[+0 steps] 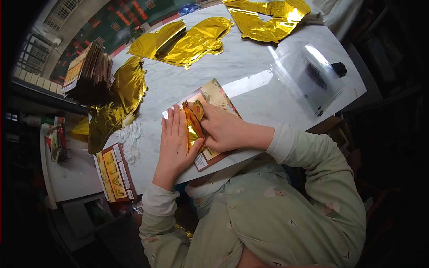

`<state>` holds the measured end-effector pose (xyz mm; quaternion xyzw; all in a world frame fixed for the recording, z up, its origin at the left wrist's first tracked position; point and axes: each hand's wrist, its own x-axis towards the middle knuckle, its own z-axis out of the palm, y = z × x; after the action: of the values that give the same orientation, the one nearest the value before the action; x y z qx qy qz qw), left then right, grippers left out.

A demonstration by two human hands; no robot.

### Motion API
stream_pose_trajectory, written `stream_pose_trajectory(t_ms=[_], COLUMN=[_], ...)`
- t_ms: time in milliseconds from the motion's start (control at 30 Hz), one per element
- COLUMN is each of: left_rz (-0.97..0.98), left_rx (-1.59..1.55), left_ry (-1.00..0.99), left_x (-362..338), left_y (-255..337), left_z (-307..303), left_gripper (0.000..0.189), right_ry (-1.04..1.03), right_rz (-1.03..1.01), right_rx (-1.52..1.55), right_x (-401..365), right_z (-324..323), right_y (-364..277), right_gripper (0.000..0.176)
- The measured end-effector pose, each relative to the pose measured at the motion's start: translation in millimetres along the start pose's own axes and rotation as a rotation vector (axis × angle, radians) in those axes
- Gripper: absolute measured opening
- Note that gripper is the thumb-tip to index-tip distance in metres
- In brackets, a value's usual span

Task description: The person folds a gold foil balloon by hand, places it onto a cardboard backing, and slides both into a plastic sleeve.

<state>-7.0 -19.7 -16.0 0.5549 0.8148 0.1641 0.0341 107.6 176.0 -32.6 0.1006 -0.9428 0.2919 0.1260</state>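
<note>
A folded gold foil piece (pixel 193 127) lies on a printed card (pixel 220 93) near the table's front edge. My left hand (pixel 175 142) rests flat beside the foil, its fingers stretched out and its thumb touching the foil. From the right, my right hand (pixel 221 126) has its fingers curled round the foil's right side. The card shows above and below my hands, with its middle hidden.
Flat gold foil sheets lie at the back (pixel 268 22), middle (pixel 192 42) and left (pixel 123 89). A card stack (pixel 87 73) stands at the left, near white strings (pixel 131 140) and a "FALL" packet (pixel 115 173). Clear plastic bags (pixel 308 78) lie at the right.
</note>
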Motion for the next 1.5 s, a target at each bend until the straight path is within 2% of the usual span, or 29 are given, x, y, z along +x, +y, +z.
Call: stream_pose_trajectory(t_ms=[133,200,300,333,467,533,600,633,667,700,767,800,867,900,967,1000,1033,1100,1133,1167,1233,1300,1367,1433,1500], left_rz=[-0.002,0.004,-0.007,-0.007,0.008,0.023,0.020,0.022,0.020,0.016,0.007,0.004,-0.019,-0.048,-0.053,-0.111,-0.168,-0.200,-0.236,-0.238,-0.400,-0.433,-0.270,-0.194,-0.034], left_rx=[0.051,0.059,0.047,0.045,0.062,0.070,0.061,0.062,0.060,0.057,0.065,0.072,0.064,0.053,0.089,0.023,-0.043,-0.085,-0.127,-0.130,-0.491,-0.498,-0.205,-0.197,-0.377], left_ry=[-0.034,-0.034,-0.029,-0.032,-0.020,-0.020,-0.013,-0.010,-0.014,-0.019,-0.022,-0.024,-0.031,-0.039,-0.024,-0.022,-0.020,-0.004,0.018,0.013,-0.044,-0.021,0.130,0.121,0.009], left_x=[1,0,0,0,0,-1,0,1,1,0,-1,-1,-6,-11,-25,-35,-44,-66,-74,-80,-89,-92,-92,-81,-73], left_y=[-1,-1,0,1,0,0,1,1,1,2,4,5,12,18,36,49,59,76,81,84,85,74,53,39,22], left_z=[-1,0,0,-1,-1,-1,-1,-2,-2,-2,-2,-3,-3,-3,-10,-18,-25,-37,-42,-47,-53,-51,-41,-40,-30], left_gripper=[0.090,0.090,0.089,0.090,0.092,0.092,0.092,0.092,0.092,0.092,0.092,0.092,0.092,0.092,0.090,0.088,0.087,0.084,0.083,0.083,0.079,0.075,0.075,0.074,0.077], right_ry=[0.064,-0.147,-0.083,-0.174,-0.254,-0.288,-0.237,-0.189,-0.065,-0.066,-0.056,-0.053,-0.057,-0.055,-0.110,-0.106,-0.105,-0.041,0.063,0.059,0.242,0.218,0.178,0.190,0.204], right_rz=[-0.091,0.036,-0.036,-0.002,0.057,0.035,0.092,0.142,0.048,0.045,0.019,0.021,-0.010,-0.007,0.063,0.062,0.065,0.007,0.020,0.023,-0.021,-0.109,-0.185,-0.135,-0.086], right_rx=[-0.083,-0.163,-0.177,-0.096,-0.134,-0.049,-0.133,-0.213,-0.246,-0.244,-0.041,-0.039,-0.093,-0.092,-0.136,-0.176,-0.174,-0.230,-0.236,-0.233,-0.193,-0.266,-0.327,-0.297,-0.274], right_x=[-12,-28,-65,-77,-97,-95,-87,-80,-80,-77,-71,-70,-70,-73,-78,-80,-83,-94,-99,-103,-107,-112,-116,-120,-119], right_z=[-4,-20,-31,-44,-93,-111,-117,-117,-104,-95,-75,-63,-41,-34,-23,-22,-20,-9,-3,-2,-4,-11,-8,-7,-12], right_y=[-7,-22,-25,-27,2,24,18,15,11,-4,-37,-47,-58,-62,-67,-69,-68,-61,-59,-58,-58,-57,-56,-55,-59], right_gripper=[0.046,0.055,0.065,0.072,0.068,0.063,0.061,0.059,0.061,0.061,0.072,0.072,0.091,0.091,0.103,0.094,0.094,0.080,0.068,0.068,0.064,0.064,0.060,0.065,0.071])
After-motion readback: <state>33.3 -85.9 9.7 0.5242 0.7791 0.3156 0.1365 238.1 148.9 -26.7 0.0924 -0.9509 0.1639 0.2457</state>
